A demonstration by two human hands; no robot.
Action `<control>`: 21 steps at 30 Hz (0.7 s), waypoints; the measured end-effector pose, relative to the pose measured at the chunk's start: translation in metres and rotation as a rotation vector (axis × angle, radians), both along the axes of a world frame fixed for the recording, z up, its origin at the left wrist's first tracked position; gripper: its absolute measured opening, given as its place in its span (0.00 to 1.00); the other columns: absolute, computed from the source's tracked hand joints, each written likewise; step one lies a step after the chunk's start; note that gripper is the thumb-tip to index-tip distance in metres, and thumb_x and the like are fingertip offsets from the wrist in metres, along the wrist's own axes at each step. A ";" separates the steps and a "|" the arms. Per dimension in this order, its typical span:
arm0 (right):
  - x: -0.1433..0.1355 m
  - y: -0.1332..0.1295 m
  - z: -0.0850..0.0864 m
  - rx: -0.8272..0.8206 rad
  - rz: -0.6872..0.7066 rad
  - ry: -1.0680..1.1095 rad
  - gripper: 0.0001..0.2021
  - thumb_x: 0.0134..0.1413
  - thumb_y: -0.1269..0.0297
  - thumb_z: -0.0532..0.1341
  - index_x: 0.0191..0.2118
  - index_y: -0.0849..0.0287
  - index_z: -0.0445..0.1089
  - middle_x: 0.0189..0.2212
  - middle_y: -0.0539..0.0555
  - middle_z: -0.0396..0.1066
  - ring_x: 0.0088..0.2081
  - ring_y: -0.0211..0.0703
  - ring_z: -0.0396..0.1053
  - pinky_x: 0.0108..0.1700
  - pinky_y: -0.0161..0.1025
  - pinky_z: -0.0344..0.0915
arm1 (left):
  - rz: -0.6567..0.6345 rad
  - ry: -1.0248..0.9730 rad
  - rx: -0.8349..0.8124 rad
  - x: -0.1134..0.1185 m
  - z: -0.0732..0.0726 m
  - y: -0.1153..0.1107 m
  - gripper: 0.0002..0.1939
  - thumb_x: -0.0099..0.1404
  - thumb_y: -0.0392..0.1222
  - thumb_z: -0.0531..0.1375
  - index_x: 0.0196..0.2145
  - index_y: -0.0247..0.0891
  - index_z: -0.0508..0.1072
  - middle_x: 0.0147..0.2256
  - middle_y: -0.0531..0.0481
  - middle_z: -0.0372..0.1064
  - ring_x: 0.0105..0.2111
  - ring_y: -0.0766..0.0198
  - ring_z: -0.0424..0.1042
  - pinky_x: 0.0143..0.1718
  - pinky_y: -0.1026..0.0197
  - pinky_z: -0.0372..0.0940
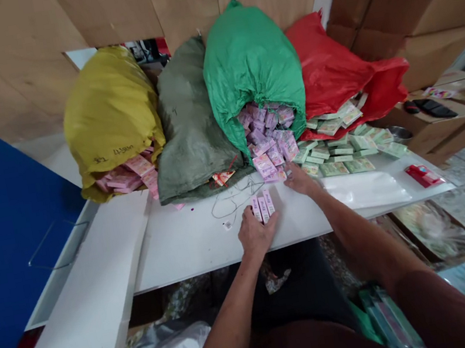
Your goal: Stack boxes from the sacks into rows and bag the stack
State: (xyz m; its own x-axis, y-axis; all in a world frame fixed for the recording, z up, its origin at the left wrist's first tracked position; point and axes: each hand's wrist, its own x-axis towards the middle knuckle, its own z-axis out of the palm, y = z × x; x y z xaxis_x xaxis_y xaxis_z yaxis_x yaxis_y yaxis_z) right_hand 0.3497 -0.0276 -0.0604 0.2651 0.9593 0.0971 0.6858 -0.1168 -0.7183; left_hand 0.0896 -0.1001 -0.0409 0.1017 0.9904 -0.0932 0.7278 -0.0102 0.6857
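Observation:
Near the front edge of the white table [182, 245], my left hand [255, 232] is closed around a short row of upright small purple boxes [263, 207], thumb on the right side and fingers on the left. My right hand [300, 179] reaches to the pile of purple boxes [269, 162] spilling from the green sack [250, 52]. Its fingertips touch the pile's right lower side; whether they grip a box cannot be made out.
A yellow sack [110, 111] with pink boxes, a grey-green sack [192, 121] and a red sack [331, 68] with pale green boxes [340, 156] line the table's back. White board [87, 293] lies left. A red packet [424, 175] and clear plastic [362, 189] lie right.

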 end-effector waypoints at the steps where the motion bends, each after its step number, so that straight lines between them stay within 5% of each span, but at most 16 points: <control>1: 0.002 0.011 0.004 -0.007 0.035 -0.013 0.20 0.45 0.71 0.63 0.48 0.58 0.71 0.49 0.57 0.75 0.39 0.44 0.71 0.46 0.41 0.69 | -0.004 0.011 0.002 0.000 0.000 0.000 0.37 0.65 0.65 0.64 0.61 0.38 0.64 0.55 0.35 0.75 0.55 0.41 0.76 0.52 0.48 0.68; 5: 0.003 0.028 0.018 -0.028 0.127 -0.043 0.16 0.40 0.68 0.70 0.39 0.57 0.72 0.38 0.51 0.76 0.39 0.45 0.70 0.45 0.39 0.67 | -0.002 0.029 0.007 -0.001 0.002 -0.001 0.37 0.65 0.65 0.64 0.61 0.38 0.64 0.54 0.35 0.76 0.55 0.40 0.76 0.51 0.48 0.68; 9: -0.007 -0.015 0.023 -0.085 0.117 -0.009 0.19 0.44 0.55 0.75 0.41 0.55 0.73 0.34 0.51 0.75 0.36 0.45 0.72 0.39 0.38 0.67 | 0.013 0.016 0.018 -0.001 0.001 -0.001 0.36 0.65 0.66 0.63 0.60 0.39 0.65 0.54 0.36 0.76 0.54 0.40 0.76 0.51 0.49 0.67; 12: -0.031 -0.071 0.018 -0.237 0.136 0.338 0.22 0.62 0.40 0.61 0.45 0.55 0.72 0.27 0.50 0.73 0.26 0.43 0.71 0.29 0.37 0.66 | -0.003 0.013 0.022 0.000 0.002 0.000 0.37 0.65 0.69 0.62 0.59 0.38 0.66 0.53 0.35 0.76 0.54 0.40 0.76 0.50 0.48 0.67; 15: -0.063 -0.114 0.008 -0.222 0.223 0.445 0.25 0.67 0.37 0.53 0.42 0.56 0.73 0.32 0.52 0.75 0.26 0.40 0.71 0.29 0.37 0.68 | -0.016 0.017 0.021 0.001 0.006 0.004 0.42 0.63 0.75 0.61 0.59 0.37 0.66 0.54 0.33 0.75 0.54 0.38 0.76 0.50 0.48 0.67; 18: -0.077 -0.124 0.000 -0.173 0.191 0.393 0.29 0.69 0.36 0.49 0.41 0.56 0.75 0.34 0.54 0.77 0.28 0.40 0.71 0.30 0.37 0.69 | 0.002 0.052 -0.010 0.002 0.010 0.009 0.44 0.60 0.77 0.62 0.57 0.36 0.68 0.54 0.30 0.74 0.53 0.36 0.76 0.48 0.47 0.68; 21: -0.062 -0.107 -0.001 -0.195 0.103 0.400 0.32 0.67 0.34 0.49 0.44 0.57 0.76 0.37 0.57 0.78 0.30 0.44 0.72 0.27 0.39 0.68 | 0.024 0.059 -0.031 0.002 0.009 0.011 0.42 0.59 0.76 0.63 0.54 0.37 0.69 0.53 0.31 0.75 0.51 0.36 0.77 0.47 0.47 0.68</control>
State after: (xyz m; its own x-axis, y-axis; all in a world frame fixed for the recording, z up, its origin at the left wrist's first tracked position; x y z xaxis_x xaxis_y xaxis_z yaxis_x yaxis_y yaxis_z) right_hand 0.2880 -0.1346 -0.0617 0.1469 0.9729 -0.1785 0.3745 -0.2218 -0.9003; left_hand 0.0915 -0.0892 -0.0323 0.0714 0.9891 -0.1289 0.7665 0.0283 0.6416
